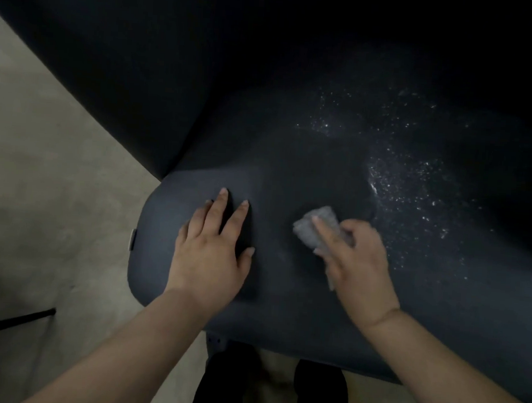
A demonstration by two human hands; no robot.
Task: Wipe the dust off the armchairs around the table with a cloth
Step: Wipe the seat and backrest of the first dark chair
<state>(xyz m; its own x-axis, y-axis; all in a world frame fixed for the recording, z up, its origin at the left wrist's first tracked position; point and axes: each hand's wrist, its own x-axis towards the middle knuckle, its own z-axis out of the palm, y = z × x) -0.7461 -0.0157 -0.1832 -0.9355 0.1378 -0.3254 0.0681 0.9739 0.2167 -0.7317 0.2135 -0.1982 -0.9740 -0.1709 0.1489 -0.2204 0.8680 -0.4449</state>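
Dark armchair fills most of the view, seat facing up, back rising toward the top of frame. Left hand lies flat on the seat's left front part, fingers straight and spread wide, thumb out to the right, holding nothing, palm down on the upholstery. Right hand is on the seat just right of centre, gripping a grey cloth; index finger lies straight along the top of the cloth, the other fingers curl round its bunched right side. Cloth is crumpled, touching the seat, its free edge sticking out ahead of the fingertips toward upper left. Right hand slightly motion-blurred.

White dust speckles the seat to the right of the cloth and up toward the back, densest in a bright streak just above and right of the right hand; a fainter patch sits higher, near centre-right. The seat between the two hands shows no specks.

Small pale tag on the seat's left edge; any writing too small to read. No other labels or brands visible.

Beige floor at left and below the seat. Thin black rod lies low left on the floor. Person's dark trouser legs at bottom centre, in front of the seat edge.
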